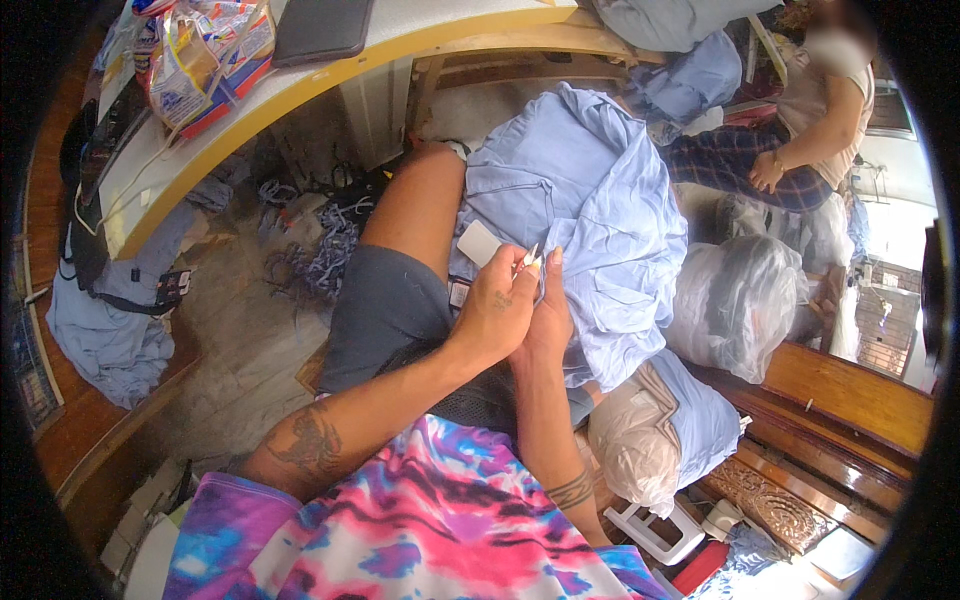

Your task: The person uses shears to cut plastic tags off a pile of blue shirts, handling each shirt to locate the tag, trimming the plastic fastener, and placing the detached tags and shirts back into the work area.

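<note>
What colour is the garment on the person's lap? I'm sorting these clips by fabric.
Light blue, plain; the garment shows best in the head view, spread over the lap.

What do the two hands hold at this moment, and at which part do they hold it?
Both hands, left hand and right hand, pinch the light blue shirt at a fold of cloth near its middle. A small pale object shows at the fingertips; what it is cannot be told.

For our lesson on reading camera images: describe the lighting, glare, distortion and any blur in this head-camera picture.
Head view: fisheye bends the yellow table edge into a curve and leaves a black rim; daylight blows out the right side near the clear plastic bags; left hand and right hand on the light blue shirt are evenly lit and sharp; the co-worker has a blurred face.
</note>
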### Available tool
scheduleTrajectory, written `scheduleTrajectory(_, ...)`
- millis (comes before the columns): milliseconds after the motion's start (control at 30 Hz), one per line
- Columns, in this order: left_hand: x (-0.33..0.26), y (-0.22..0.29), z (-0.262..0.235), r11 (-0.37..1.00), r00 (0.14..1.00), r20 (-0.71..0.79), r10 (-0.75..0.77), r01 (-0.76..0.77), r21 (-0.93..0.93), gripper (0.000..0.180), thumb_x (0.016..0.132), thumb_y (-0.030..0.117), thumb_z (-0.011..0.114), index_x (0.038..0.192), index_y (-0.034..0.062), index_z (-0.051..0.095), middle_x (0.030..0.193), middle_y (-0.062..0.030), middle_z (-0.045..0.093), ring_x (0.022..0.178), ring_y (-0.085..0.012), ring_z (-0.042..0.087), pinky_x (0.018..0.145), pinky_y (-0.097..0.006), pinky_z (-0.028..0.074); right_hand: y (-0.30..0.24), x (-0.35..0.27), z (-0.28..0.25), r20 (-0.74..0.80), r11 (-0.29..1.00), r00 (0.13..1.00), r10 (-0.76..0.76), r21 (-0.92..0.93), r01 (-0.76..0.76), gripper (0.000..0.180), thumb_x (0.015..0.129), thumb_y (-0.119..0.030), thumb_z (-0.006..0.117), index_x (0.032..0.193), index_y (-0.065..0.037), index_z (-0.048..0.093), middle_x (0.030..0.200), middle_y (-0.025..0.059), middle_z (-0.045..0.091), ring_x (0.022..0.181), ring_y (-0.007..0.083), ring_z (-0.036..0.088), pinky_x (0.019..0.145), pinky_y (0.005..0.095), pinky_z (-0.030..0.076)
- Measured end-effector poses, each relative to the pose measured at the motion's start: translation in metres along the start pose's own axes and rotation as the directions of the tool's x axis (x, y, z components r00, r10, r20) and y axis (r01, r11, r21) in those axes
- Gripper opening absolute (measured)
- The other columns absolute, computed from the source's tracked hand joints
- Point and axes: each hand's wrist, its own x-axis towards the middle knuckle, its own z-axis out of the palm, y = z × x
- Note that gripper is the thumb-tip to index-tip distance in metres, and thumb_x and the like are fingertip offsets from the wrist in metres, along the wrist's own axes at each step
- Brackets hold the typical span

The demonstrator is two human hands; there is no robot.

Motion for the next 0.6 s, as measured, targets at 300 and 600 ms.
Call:
scheduleTrajectory(300, 0.003, -0.004, 0.002, 0.995, 1.000, 0.008, -0.001, 0.002, -0.096, 0.027, 0.101, 0.018, 0.052, 0.108, -0.0068, 0.057, 0.086, -0.0170, 0.066, 0.078, -0.0265, 0.066, 0.074, -0.040, 0.051, 0.008, 0.014, -0.015, 0.161, 0.997, 0.987, 0.001, 0.079, -0.014, 0.045, 0.102, -0.048, 0.065, 0.106, -0.003, 0.066, 0.084, 0.0018, 0.064, 0.072, 0.0104, 0.062, 0.062, 0.0281, 0.053)
scheduleTrajectory(600, 0.003, -0.004, 0.004, 0.985, 0.999, 0.027, -0.029, 0.033, -0.167, 0.023, 0.105, 0.018, 0.052, 0.113, -0.0023, 0.057, 0.079, -0.0048, 0.062, 0.067, -0.0111, 0.057, 0.061, -0.030, 0.048, -0.001, 0.014, -0.017, 0.279, 0.985, 0.956, 0.089, 0.118, -0.127, 0.039, 0.104, -0.043, 0.064, 0.110, -0.005, 0.066, 0.091, 0.0047, 0.069, 0.075, 0.0123, 0.065, 0.066, 0.0271, 0.055)
